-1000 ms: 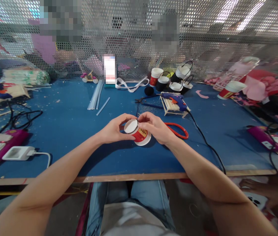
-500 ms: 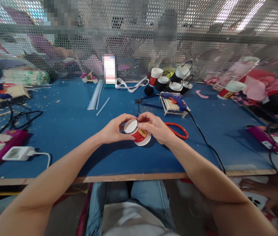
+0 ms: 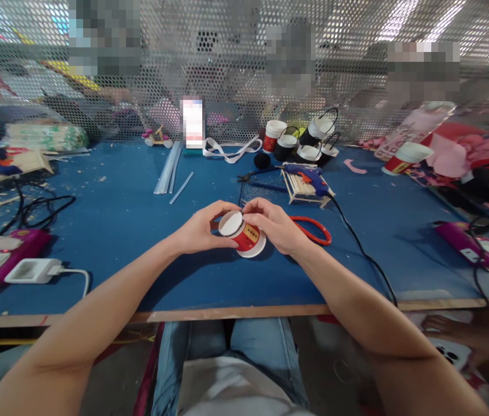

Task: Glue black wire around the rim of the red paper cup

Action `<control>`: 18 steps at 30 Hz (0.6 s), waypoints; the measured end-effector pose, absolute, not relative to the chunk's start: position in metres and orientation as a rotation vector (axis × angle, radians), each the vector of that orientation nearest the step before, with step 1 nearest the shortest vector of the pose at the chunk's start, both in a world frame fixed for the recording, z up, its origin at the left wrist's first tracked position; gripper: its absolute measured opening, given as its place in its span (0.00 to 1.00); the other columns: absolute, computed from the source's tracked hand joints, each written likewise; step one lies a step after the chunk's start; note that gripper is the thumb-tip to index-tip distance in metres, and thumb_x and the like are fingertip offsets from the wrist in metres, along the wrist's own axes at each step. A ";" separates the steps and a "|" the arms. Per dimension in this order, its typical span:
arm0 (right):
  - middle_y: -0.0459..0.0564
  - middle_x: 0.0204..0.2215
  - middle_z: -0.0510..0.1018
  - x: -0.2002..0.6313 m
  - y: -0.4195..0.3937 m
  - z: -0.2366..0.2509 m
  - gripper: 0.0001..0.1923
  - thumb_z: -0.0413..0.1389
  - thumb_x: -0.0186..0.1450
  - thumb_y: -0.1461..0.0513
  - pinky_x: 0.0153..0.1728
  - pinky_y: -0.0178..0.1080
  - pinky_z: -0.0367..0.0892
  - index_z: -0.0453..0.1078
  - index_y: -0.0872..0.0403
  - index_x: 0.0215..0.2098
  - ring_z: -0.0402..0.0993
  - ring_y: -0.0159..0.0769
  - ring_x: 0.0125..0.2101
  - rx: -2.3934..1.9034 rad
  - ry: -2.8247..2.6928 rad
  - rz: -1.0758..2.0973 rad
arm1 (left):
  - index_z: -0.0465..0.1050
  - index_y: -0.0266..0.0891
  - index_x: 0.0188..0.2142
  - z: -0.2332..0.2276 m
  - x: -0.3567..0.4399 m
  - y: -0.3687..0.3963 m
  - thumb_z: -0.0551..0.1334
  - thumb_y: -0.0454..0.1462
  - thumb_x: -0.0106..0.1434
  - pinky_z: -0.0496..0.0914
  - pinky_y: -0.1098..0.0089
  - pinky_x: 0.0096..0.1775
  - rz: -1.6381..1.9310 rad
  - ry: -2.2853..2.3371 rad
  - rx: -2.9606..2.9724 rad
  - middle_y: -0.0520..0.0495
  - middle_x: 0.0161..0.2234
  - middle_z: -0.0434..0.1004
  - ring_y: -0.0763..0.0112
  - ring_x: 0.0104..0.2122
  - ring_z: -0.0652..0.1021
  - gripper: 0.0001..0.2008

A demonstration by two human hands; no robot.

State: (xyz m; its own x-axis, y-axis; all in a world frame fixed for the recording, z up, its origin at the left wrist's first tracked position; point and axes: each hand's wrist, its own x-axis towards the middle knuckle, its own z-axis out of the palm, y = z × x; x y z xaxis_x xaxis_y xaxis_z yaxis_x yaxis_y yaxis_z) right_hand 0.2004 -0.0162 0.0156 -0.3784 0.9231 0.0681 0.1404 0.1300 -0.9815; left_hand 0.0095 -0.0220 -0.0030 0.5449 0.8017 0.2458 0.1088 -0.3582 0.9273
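Note:
A red and white paper cup (image 3: 246, 237) with a yellow label is tilted between my two hands, just above or on the blue table. Its white round base faces up to the left and its wide white rim points down to the right. A thin black cord runs around the cup near the base, and one end sticks up behind my fingers. My left hand (image 3: 207, 228) is closed round the base end, thumb along the lower side. With thumb and fingers, my right hand (image 3: 272, 222) presses at the cord on the upper side.
Behind my hands lie scissors-like pliers (image 3: 264, 180) and a blue glue gun (image 3: 309, 176) on a small stick rack (image 3: 300, 190). Red-handled scissors (image 3: 320, 231) are partly behind my right wrist. Farther back stand several cups with black handles (image 3: 285, 147), glue sticks (image 3: 168, 170) and a phone (image 3: 193, 124).
My hands and the cup stay almost in place; the cup has turned very slightly. The black cord's loose end behind my fingers has shifted a little left.

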 end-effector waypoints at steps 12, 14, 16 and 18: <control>0.44 0.29 0.70 0.201 -0.016 0.016 0.09 0.55 0.57 0.58 0.31 0.35 0.63 0.65 0.54 0.33 0.67 0.30 0.30 -1.027 -1.642 1.331 | 0.62 0.38 0.48 -0.002 0.010 -0.021 0.69 0.35 0.46 0.69 0.66 0.43 0.897 0.762 1.723 0.42 0.45 0.68 0.66 0.44 0.71 0.30; 0.45 0.31 0.71 0.201 -0.017 0.015 0.10 0.55 0.57 0.58 0.33 0.36 0.63 0.66 0.54 0.35 0.68 0.31 0.32 -1.029 -1.674 1.293 | 0.62 0.38 0.47 -0.001 0.011 -0.021 0.69 0.35 0.46 0.69 0.66 0.43 0.902 0.774 1.703 0.43 0.44 0.68 0.67 0.43 0.72 0.29; 0.47 0.33 0.71 0.200 -0.016 0.014 0.10 0.56 0.57 0.58 0.35 0.37 0.64 0.66 0.54 0.36 0.68 0.32 0.34 -1.025 -1.714 1.247 | 0.62 0.37 0.47 -0.001 0.011 -0.021 0.69 0.36 0.46 0.69 0.66 0.43 0.903 0.787 1.698 0.43 0.43 0.69 0.67 0.43 0.72 0.29; 0.48 0.34 0.72 0.201 -0.016 0.012 0.11 0.56 0.57 0.58 0.37 0.38 0.64 0.65 0.54 0.36 0.68 0.33 0.35 -1.014 -1.739 1.225 | 0.62 0.37 0.47 0.000 0.012 -0.021 0.70 0.36 0.46 0.68 0.66 0.43 0.903 0.794 1.700 0.43 0.43 0.69 0.67 0.42 0.72 0.29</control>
State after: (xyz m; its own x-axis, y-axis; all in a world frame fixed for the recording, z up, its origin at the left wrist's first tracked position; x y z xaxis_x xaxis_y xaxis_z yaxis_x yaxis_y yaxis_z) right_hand 0.2006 -0.0160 0.0121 -0.3912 0.9096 0.1397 0.1745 0.2224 -0.9592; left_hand 0.0115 -0.0214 -0.0002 0.5034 0.8418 0.1946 0.0855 -0.2727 0.9583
